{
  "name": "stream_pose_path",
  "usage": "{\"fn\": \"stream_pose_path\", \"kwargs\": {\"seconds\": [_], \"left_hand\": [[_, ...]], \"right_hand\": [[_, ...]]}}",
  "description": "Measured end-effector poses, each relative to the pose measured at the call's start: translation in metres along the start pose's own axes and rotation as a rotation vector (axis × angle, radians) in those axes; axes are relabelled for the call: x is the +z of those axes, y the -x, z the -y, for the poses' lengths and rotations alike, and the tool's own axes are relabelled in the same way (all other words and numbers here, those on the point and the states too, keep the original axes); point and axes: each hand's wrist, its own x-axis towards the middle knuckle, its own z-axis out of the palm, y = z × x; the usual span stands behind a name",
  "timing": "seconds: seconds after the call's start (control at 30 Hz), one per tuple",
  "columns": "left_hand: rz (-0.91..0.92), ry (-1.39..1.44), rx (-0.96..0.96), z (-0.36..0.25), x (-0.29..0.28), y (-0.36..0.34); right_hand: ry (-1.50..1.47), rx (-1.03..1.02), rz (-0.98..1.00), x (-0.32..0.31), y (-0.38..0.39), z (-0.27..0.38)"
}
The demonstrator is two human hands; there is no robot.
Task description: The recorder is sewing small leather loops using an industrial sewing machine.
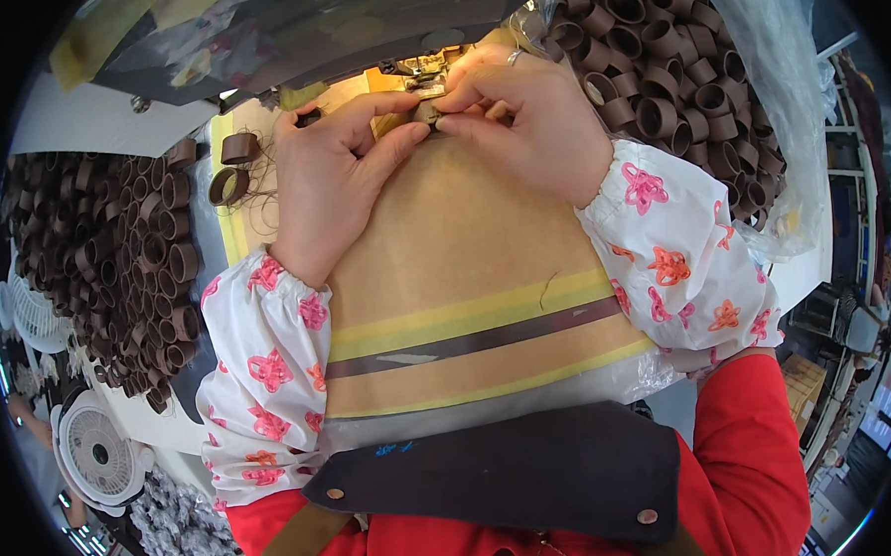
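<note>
Item: small brown piece (pixel 425 113), at the lit working end of a machine (pixel 326 45), just below its metal fittings (pixel 429 85). Mostly covered by fingertips; full shape cannot be made out.

Left hand (pixel 336 168): thumb and forefinger pinched on the left side of the piece; remaining fingers largely hidden. A dark bit (pixel 308 117) by its outer edge cannot be identified.

Right hand (pixel 538 115): thumb and forefinger pinched on the right side of the piece; a finger ring (pixel 513 56) is worn, farther fingers partly obscured.

Machine: upper body cut off by the top rim; fittings blurred by glare and part-covered by the hands.

Stock: left heap of brown bands (pixel 106 253), dim toward the rim; right heap of brown bands (pixel 670 69), cut off at top, beside clear plastic (pixel 776 95). Two loose bands (pixel 239 148) near the left hand, with tangled threads (pixel 256 212).

Surface: tan board (pixel 453 218) with yellow tape (pixel 486 301).

Markings: one small blue mark (pixel 394 448) on the dark apron bib (pixel 504 484) — apparently handwritten, too small to read with certainty.

Periphery: white fan (pixel 97 447); grey fluffy heap (pixel 183 523) — cut off by the dark rim.
</note>
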Motion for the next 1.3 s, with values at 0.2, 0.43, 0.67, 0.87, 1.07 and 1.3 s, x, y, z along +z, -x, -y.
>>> {"fn": "stream_pose_path", "kwargs": {"seconds": [0.2,0.43,0.67,0.87,1.07,1.3], "left_hand": [[-0.113,0.098,-0.131,-0.001,0.01,-0.014],[-0.118,0.117,-0.167,0.004,0.013,-0.017],[-0.111,0.087,-0.13,0.005,0.011,-0.02],[-0.094,0.049,-0.095,0.006,0.012,-0.021],[-0.123,0.048,-0.093,0.008,0.01,-0.019],[-0.127,0.04,-0.027,0.01,0.015,-0.021]], "right_hand": [[0.093,0.023,-0.036,-0.002,-0.009,0.0],[0.208,-0.083,-0.018,-0.001,-0.015,-0.003],[0.23,-0.076,-0.028,0.0,-0.016,-0.002],[0.371,0.028,0.011,-0.003,-0.014,0.005],[0.452,0.044,0.02,-0.001,-0.016,0.006],[0.448,0.026,-0.004,0.0,-0.015,0.001]]}}
